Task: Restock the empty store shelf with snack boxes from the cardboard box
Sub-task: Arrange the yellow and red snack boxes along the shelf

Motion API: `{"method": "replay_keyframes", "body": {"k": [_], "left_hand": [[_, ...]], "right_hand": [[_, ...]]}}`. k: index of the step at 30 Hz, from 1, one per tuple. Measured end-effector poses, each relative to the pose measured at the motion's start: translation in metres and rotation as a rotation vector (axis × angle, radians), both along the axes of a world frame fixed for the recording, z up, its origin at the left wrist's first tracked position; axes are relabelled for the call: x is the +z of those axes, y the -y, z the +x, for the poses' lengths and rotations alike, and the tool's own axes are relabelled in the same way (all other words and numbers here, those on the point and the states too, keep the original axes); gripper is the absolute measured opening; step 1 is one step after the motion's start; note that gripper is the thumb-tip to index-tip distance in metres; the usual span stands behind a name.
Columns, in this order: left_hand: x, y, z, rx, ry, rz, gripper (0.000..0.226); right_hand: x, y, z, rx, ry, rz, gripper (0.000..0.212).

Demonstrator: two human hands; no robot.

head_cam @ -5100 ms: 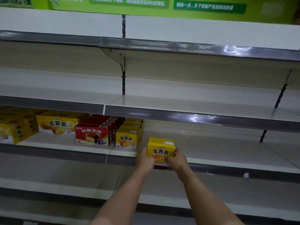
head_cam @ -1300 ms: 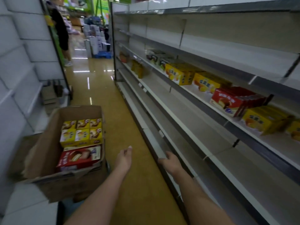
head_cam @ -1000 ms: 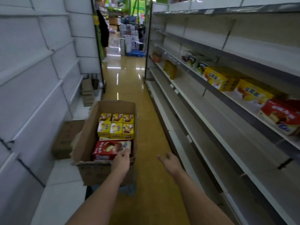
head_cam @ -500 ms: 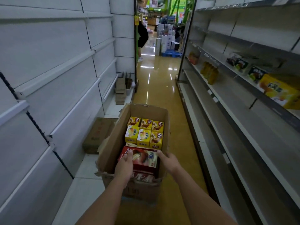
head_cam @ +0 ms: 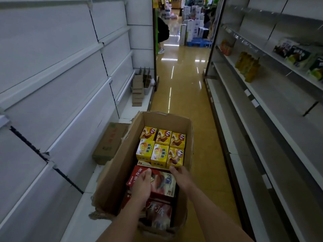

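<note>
your left hand (head_cam: 142,185) lies on top of the red snack box (head_cam: 153,183) in the near part of the cardboard box (head_cam: 120,165), fingers laid over its left half and curled a little. your right hand (head_cam: 180,176) holds the right far corner of the same red box, and its fingertips touch the near bottom edge of a yellow box (head_cam: 175,157). i cannot tell how far the thumbs reach around the sides, they are hidden under the hands.

under the red box is a second red box (head_cam: 159,215), partly covered by your left forearm and dark. in the far part of the carton six small yellow boxes (head_cam: 162,147) stand in two rows of three.

the carton stands on the yellow floor (head_cam: 176,95) of the aisle. a closed brown carton (head_cam: 108,144) lies just left of it, against the white shelving (head_cam: 52,84). on the right the store shelf (head_cam: 272,119) runs far, with yellow bottles (head_cam: 247,67) and some blurred packages (head_cam: 297,55) on it. a person in black (head_cam: 162,32) stands at the far end, half hidden.
</note>
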State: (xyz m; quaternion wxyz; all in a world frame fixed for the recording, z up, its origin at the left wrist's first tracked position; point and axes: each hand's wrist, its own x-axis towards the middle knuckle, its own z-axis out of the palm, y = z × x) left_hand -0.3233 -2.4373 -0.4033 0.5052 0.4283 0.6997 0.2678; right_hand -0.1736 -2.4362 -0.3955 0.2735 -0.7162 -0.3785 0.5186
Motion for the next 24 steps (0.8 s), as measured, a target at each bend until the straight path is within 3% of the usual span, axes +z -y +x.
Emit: {"method": "replay_keyframes", "body": {"k": [8,24], "left_hand": [[-0.042,-0.069,0.015,-0.083,-0.105,-0.016,0.047],[-0.130,-0.176,0.026,-0.066,0.033,-0.117,0.064]], "right_hand": [[-0.040,-0.064,0.006,-0.007,-0.001,-0.034,0.064],[-0.120,-0.172,-0.016,-0.010,0.080,-0.177,0.075]]}}
